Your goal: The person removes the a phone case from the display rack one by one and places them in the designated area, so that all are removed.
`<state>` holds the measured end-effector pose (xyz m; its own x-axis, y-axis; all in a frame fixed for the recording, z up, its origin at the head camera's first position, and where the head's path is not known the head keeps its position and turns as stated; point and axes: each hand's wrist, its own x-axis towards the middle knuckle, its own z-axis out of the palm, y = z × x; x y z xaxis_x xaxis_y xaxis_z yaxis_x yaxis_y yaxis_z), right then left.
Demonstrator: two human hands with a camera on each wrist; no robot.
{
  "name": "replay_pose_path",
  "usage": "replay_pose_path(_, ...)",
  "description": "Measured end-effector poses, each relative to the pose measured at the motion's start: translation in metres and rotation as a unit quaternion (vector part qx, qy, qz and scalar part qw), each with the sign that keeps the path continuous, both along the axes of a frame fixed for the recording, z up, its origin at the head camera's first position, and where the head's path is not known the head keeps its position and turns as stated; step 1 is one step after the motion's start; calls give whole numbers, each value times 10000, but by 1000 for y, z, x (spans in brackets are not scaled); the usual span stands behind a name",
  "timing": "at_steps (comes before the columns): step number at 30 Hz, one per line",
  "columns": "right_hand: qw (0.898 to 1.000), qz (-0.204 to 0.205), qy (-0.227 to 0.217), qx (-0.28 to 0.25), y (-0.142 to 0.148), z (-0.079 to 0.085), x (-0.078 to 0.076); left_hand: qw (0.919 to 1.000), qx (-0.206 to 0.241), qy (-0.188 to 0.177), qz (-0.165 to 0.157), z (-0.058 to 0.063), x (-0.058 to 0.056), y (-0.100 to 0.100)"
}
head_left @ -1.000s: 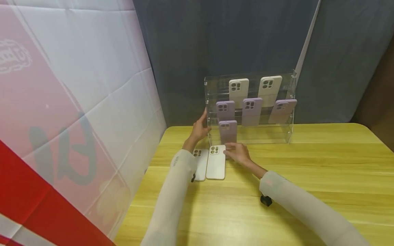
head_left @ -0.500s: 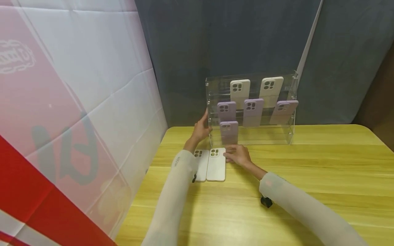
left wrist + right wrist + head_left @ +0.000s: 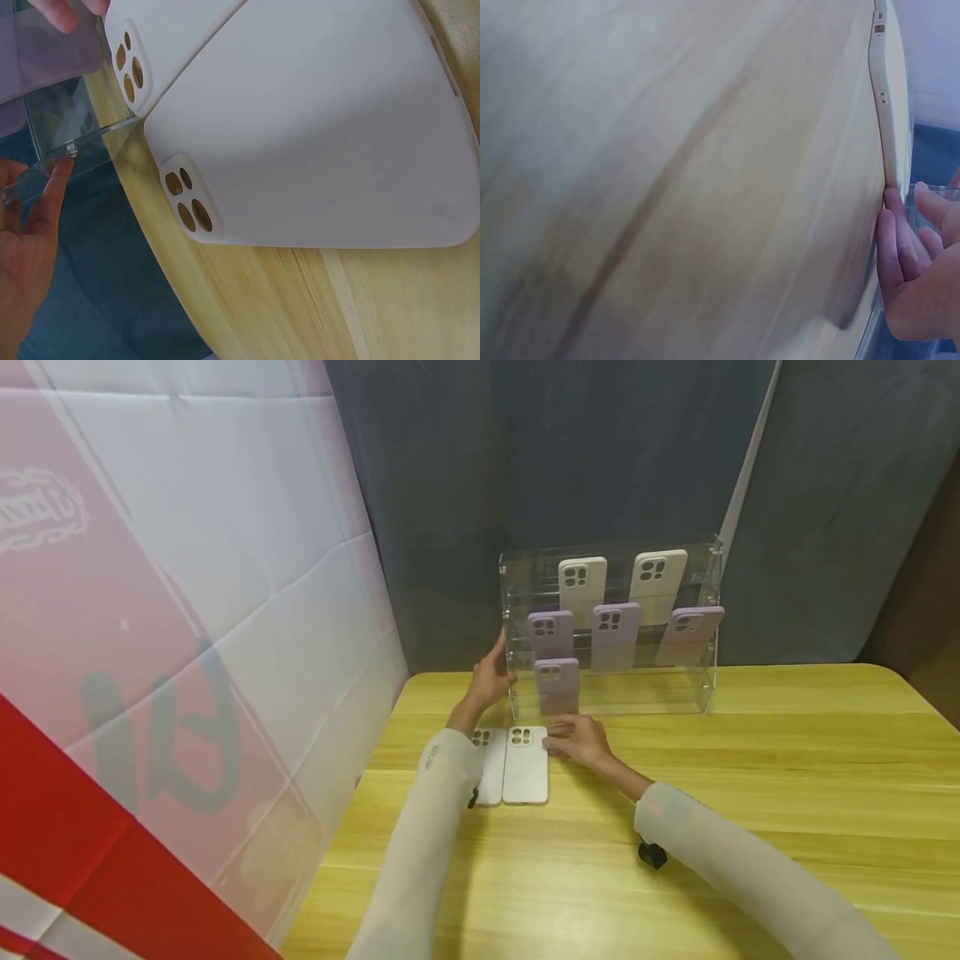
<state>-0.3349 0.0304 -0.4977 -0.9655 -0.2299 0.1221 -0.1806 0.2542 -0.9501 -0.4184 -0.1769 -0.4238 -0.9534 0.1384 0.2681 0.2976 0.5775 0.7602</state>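
My left hand (image 3: 489,681) grips the left side panel of a clear acrylic display stand (image 3: 641,695); in the left wrist view its thumb and fingers lie on either side of the panel. Two white phone cases, a left one (image 3: 491,777) and a right one (image 3: 527,778), lie side by side on the table before the stand, camera cutouts toward it. My left sleeve covers part of the left one. My right hand (image 3: 581,741) touches the upper right corner of the right case with its fingertips; in the right wrist view the thumb stands apart from the fingers.
The stand's tiers hold two white cases (image 3: 656,597) on top, three purple cases (image 3: 615,639) below, the right one tilted, and one purple case (image 3: 557,693) at lower left. A fabric wall (image 3: 315,568) rises at left. A dark curtain (image 3: 585,443) hangs behind the stand.
The right white case has slid slightly toward me, so its top edge is now nearly level with the left one. The left hand keeps its hold on the stand.
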Motion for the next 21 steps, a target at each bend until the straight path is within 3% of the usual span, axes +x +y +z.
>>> replay_pose_path(11,9979,-21,411,491,16,9,-2,10000,70,-64,-12,1,1,2)
replay_pose_path(17,9983,42,467,353,28,15,-5,9999,108,-45,-16,2,2,2)
replay_pose_path(21,9946,-117,783,676,37,16,-9,10000,-26,-36,62,2,2,1)
